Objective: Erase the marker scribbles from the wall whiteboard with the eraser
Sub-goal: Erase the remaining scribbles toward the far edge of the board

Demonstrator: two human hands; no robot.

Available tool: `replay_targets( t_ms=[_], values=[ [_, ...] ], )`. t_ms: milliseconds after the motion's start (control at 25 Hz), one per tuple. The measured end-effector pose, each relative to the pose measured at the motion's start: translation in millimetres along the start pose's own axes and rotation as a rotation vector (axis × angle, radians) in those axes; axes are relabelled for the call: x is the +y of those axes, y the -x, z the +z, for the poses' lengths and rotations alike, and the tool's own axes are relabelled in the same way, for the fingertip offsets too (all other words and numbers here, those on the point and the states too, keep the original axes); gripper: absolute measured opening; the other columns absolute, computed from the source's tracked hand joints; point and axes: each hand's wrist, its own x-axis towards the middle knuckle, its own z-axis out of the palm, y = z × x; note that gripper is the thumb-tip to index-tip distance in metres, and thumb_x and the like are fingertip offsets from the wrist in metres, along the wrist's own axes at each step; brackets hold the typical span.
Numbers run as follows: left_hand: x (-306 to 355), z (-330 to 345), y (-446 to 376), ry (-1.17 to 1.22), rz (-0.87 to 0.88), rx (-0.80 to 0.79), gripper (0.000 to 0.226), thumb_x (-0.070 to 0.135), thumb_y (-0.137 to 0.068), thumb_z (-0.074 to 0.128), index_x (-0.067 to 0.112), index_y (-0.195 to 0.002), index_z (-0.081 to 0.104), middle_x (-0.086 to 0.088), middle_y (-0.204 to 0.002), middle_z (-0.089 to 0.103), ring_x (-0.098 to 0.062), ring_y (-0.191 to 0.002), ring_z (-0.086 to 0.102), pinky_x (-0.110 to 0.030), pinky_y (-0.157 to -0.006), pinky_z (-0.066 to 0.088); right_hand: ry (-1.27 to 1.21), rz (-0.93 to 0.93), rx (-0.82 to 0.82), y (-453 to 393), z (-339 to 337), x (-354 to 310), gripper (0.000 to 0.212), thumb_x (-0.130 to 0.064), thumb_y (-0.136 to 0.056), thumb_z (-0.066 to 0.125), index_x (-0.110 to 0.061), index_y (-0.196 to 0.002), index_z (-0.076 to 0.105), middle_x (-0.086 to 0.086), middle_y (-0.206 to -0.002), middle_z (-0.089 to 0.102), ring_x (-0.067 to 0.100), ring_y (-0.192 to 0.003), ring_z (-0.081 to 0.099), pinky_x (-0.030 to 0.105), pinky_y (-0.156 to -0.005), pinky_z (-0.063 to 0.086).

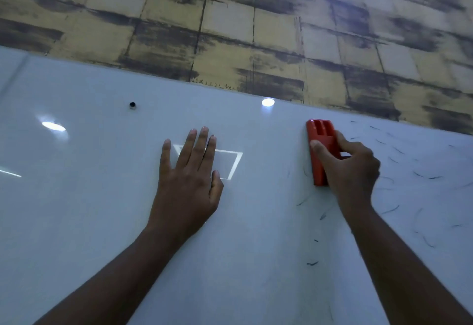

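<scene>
Red plastic eraser [320, 150] sits flat on the whiteboard [102, 196] near its top edge, gripped by the right hand [350, 168]. The left hand [186, 184] rests flat, fingers straight. Faint scribbles [409, 171] remain rightward; firm, overlapping strokes would likely clear them.

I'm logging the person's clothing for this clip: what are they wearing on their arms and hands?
Nothing visible. Both forearms are bare up to the frame's lower edge, with no sleeves showing. The left hand and right hand have no gloves, rings, watch or bracelets in view.
</scene>
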Motion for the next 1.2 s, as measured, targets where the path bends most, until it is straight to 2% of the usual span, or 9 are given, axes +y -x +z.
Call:
replay_targets(
  t_ms=[160,280,440,560,680,760,840,960,1200],
  values=[
    [-0.8,-1.0,1.2,0.016,-0.011,-0.028,0.068,0.035,-0.105,0.032,0.007,-0.167,0.03,-0.01,-0.176,0.019,-0.026,-0.164,0.016,-0.065,-0.13,0.014,-0.03,-0.214,-0.128,53.2,16.1,-31.6,0.061,-0.047,-0.088,0.078,-0.021,-0.14,0.063,-0.001,-0.092,0.063,0.015,-0.081,0.058,0.02,-0.069,0.046],
    [-1.4,-4.3,0.8,0.033,-0.023,-0.067,0.07,0.039,-0.106,0.03,0.009,-0.168,0.025,-0.009,-0.177,0.015,-0.024,-0.165,0.011,-0.062,-0.132,0.009,-0.042,-0.304,-0.225,84.2,20.4,-45.7,0.064,-0.048,-0.089,0.076,-0.02,-0.144,0.059,0.002,-0.096,0.065,0.018,-0.087,0.061,0.036,-0.078,0.057],
    [-1.7,-7.6,0.6,0.055,-0.023,-0.093,0.07,0.041,-0.106,0.027,0.01,-0.169,0.023,-0.008,-0.178,0.012,-0.024,-0.166,0.008,-0.06,-0.132,0.005,0.068,-0.367,-0.298,92.0,6.9,-37.7,0.064,-0.058,-0.088,0.072,-0.029,-0.144,0.058,-0.003,-0.097,0.066,0.017,-0.086,0.063,0.038,-0.073,0.058],
    [-1.7,-9.5,6.7,0.077,-0.014,-0.045,0.068,0.036,-0.106,0.031,0.007,-0.167,0.029,-0.011,-0.177,0.019,-0.025,-0.165,0.015,-0.061,-0.131,0.009,0.122,-0.198,-0.289,63.2,-18.9,-17.0,0.063,-0.06,-0.083,0.076,-0.036,-0.139,0.061,-0.004,-0.101,0.07,0.02,-0.091,0.068,0.043,-0.078,0.058],
    [-2.2,-12.4,12.8,0.105,-0.008,-0.016,0.065,0.031,-0.106,0.036,0.004,-0.165,0.033,-0.013,-0.175,0.023,-0.027,-0.164,0.019,-0.061,-0.132,0.011,0.103,0.061,-0.26,31.1,-44.3,4.5,0.068,-0.056,-0.079,0.082,-0.031,-0.139,0.064,0.001,-0.124,0.072,0.022,-0.107,0.07,0.048,-0.095,0.057],
    [-1.8,-12.4,21.8,0.118,-0.011,-0.017,0.064,0.031,-0.108,0.039,0.004,-0.165,0.033,-0.014,-0.175,0.023,-0.028,-0.164,0.018,-0.059,-0.132,0.011,0.096,0.139,-0.232,33.0,-52.6,14.2,0.069,-0.054,-0.08,0.082,-0.026,-0.141,0.063,0.004,-0.127,0.071,0.024,-0.11,0.069,0.045,-0.099,0.055],
    [-1.7,-12.9,32.9,0.12,0.001,-0.017,0.065,0.033,-0.109,0.039,0.005,-0.166,0.031,-0.014,-0.176,0.021,-0.028,-0.164,0.017,-0.059,-0.132,0.011,0.131,0.116,-0.182,48.4,-50.0,17.0,0.066,-0.051,-0.084,0.08,-0.022,-0.14,0.063,0.007,-0.12,0.072,0.025,-0.108,0.068,0.036,-0.094,0.053],
    [1.0,-11.1,54.5,0.106,0.002,-0.009,0.065,0.035,-0.109,0.038,0.007,-0.167,0.028,-0.014,-0.177,0.017,-0.029,-0.165,0.014,-0.06,-0.132,0.013,0.119,0.079,-0.186,83.6,-42.7,8.0,0.062,-0.048,-0.085,0.08,-0.02,-0.139,0.065,0.004,-0.103,0.07,0.023,-0.097,0.068,0.033,-0.086,0.051],
    [14.2,-10.0,87.9,0.09,-0.031,-0.018,0.067,0.035,-0.109,0.04,0.007,-0.168,0.025,-0.015,-0.178,0.014,-0.031,-0.165,0.012,-0.062,-0.131,0.012,0.069,-0.097,-0.352,162.2,-41.0,-15.0,0.054,-0.04,-0.085,0.081,-0.022,-0.134,0.067,-0.001,-0.093,0.063,0.021,-0.088,0.063,0.045,-0.079,0.057]
  ],
)
